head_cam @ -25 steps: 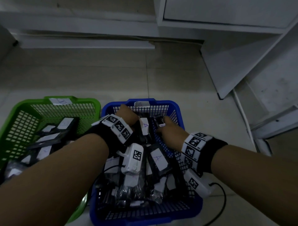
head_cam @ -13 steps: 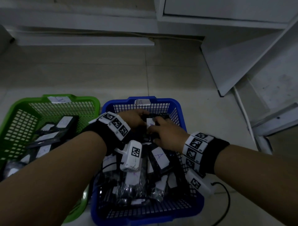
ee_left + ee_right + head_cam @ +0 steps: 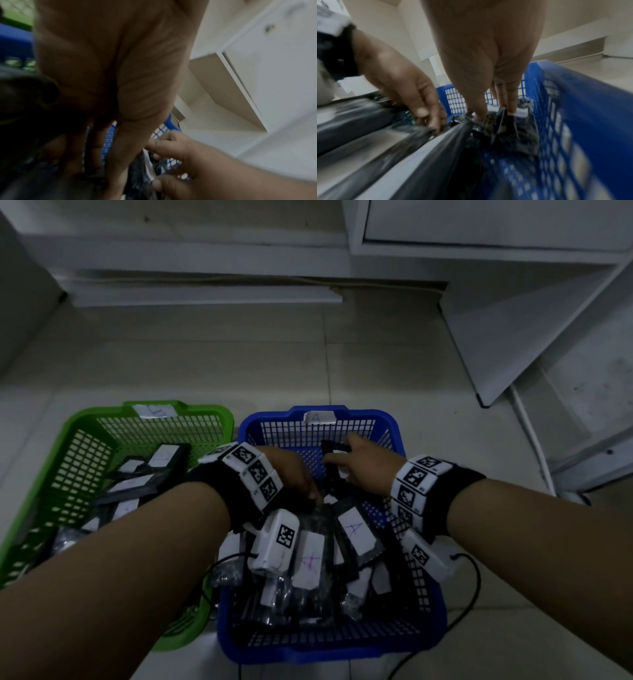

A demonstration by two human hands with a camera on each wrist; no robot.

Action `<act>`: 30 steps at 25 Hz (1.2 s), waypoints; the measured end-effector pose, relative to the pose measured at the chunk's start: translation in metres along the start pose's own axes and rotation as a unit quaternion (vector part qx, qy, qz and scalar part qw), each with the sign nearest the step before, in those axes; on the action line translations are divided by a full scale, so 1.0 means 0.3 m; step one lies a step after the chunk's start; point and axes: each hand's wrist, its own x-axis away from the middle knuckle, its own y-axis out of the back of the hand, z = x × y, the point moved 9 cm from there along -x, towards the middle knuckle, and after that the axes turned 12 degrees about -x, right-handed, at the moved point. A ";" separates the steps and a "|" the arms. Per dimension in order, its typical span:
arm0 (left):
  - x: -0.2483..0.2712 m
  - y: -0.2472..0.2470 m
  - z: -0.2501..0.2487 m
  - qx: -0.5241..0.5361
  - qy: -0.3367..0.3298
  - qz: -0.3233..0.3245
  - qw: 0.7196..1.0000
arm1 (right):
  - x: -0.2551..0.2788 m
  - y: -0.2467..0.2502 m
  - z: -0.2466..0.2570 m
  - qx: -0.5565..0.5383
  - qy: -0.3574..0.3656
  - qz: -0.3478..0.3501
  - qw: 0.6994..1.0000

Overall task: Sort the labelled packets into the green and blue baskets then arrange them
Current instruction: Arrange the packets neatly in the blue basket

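Note:
The blue basket [image 3: 394,422], tagged A, holds a pile of black packets with white A labels [image 3: 356,530]. Beside it on the left, the green basket [image 3: 78,422], tagged B, holds several black packets [image 3: 150,470]. Both hands are inside the blue basket. My right hand [image 3: 342,455] pinches a black packet [image 3: 330,467] between thumb and fingers and holds it on edge near the far wall; the right wrist view shows this pinch [image 3: 496,112] on the crinkled packet [image 3: 498,125]. My left hand [image 3: 308,491] reaches down with straight fingers [image 3: 96,155] against the pile's far end.
The baskets sit side by side on a pale tiled floor [image 3: 239,364]. A white board [image 3: 513,337] leans against white cabinets at the right. A low white ledge [image 3: 205,299] runs along the back. A black cable [image 3: 474,583] trails from my right wrist.
My right hand has moved toward the basket's far wall and stood a black packet on edge. My left hand has drawn back from the far wall to the pile.

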 end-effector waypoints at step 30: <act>0.200 0.142 0.078 -0.124 0.035 -0.312 0.941 | -0.095 -0.015 -0.008 -0.275 -0.179 -0.064 0.942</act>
